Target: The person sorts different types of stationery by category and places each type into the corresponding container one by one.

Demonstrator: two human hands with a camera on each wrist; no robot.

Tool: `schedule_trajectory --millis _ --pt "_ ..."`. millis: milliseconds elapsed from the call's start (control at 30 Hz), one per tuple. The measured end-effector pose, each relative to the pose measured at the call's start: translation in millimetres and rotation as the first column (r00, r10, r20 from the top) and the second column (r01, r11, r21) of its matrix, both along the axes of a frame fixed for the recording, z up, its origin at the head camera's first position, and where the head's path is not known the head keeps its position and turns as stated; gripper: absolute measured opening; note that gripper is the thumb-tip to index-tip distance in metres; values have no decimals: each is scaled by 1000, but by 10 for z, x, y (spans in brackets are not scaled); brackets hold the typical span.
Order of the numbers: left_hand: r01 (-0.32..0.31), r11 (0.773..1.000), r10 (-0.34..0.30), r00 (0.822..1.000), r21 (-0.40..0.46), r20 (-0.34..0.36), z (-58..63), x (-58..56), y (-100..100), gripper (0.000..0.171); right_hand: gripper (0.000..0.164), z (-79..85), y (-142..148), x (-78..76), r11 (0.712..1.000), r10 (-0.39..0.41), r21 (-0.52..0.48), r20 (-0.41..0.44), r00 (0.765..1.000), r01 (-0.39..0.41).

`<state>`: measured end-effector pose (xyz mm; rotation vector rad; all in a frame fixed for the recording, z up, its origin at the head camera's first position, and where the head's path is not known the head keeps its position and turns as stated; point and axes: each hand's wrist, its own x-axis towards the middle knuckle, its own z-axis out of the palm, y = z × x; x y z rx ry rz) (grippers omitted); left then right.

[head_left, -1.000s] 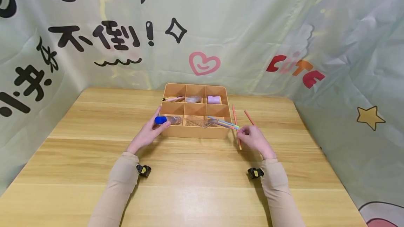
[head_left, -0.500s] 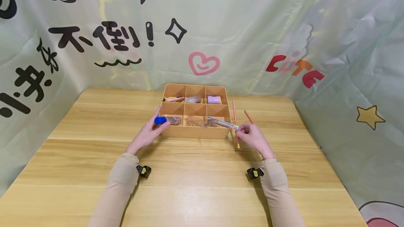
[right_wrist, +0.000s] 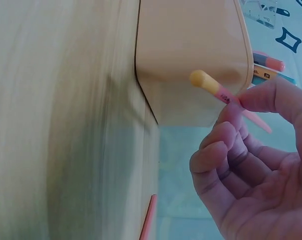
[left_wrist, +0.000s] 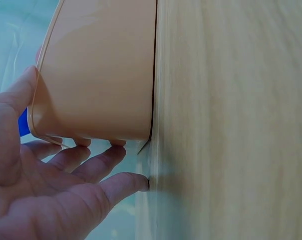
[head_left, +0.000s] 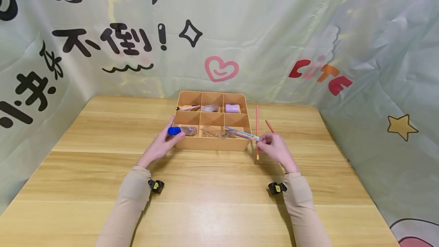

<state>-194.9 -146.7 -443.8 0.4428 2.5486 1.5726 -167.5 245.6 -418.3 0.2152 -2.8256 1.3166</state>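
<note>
A light-brown organizer box (head_left: pixel 212 144) with several compartments stands on the table. My left hand (head_left: pixel 161 142) grips its front left corner, thumb at the rim and fingers along the side wall (left_wrist: pixel 98 70). A clear bottle with a blue cap (head_left: pixel 175 130) leans over the rim beside that thumb. Just right of the box, my right hand (head_left: pixel 273 146) pinches a pink pencil (right_wrist: pixel 224 95) with a rounded yellow end between thumb and index finger. The pencil's yellow end points toward me in the head view. Its other fingers are curled loosely.
Several slim pens (head_left: pixel 245 134) stick out over the box's front right edge. Behind them lie a clear plastic ruler (head_left: pixel 213 132), a purple spool-like item (head_left: pixel 232 108) and a pink pencil (head_left: pixel 189 107). Another reddish pencil (head_left: pixel 269 125) lies on the table (head_left: pixel 212 201) beyond my right hand.
The pink pencil in my right hand has turned from slanted to nearly straight up and down in the head view, its far end shifting right. My left hand and the box stay put.
</note>
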Motion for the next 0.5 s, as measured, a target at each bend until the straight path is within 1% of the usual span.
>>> schedule_trajectory --millis 100,267,367,500 --pt "-2 1000 2 1000 -7 6 11 8 2 81 7 9 -4 1 1000 -5 -27 -2 1000 5" --pt "1 1000 0 1000 -8 17 0 -10 8 80 10 28 -7 1 997 -37 -74 -17 999 36" --pt "4 1000 -4 1000 0 23 -11 -25 7 80 10 39 -3 0 995 -46 -94 -37 998 42" --pt "5 1000 -5 1000 6 20 -2 -15 14 80 10 46 4 -6 991 -54 -130 -67 996 45"
